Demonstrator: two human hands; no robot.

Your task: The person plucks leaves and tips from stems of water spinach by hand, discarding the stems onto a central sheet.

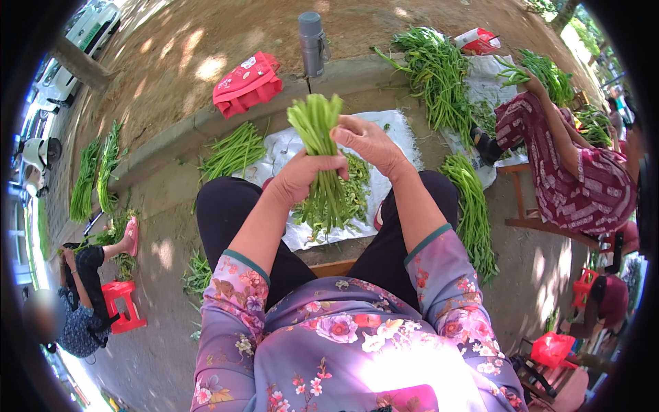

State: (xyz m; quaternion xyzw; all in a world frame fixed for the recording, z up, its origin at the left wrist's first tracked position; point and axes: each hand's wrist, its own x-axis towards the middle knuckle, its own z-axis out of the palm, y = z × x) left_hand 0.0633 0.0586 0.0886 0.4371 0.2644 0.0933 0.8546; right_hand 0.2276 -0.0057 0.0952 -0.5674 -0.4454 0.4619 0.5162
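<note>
- The left hand (298, 177) grips a bunch of green stems (322, 161) upright above the knees; its lower half is hidden behind that hand.
- The right hand (367, 141) pinches the bunch's cut top.
- One white sheet (401, 134) lies beyond on the ground, trimmings on it, bare ground around.
- Farther: one grey flask (312, 42), one red bag (247, 84) on the kerb.

Red fabric bag (247, 84) with pale print lay on dirt beyond concrete curb (171, 141), upper left. Red-and-white plastic bag (478, 40) sat crumpled at top right, just beside heap of green stalks (436, 69). Small red plastic bag (551, 349) rested low at right edge.
</note>
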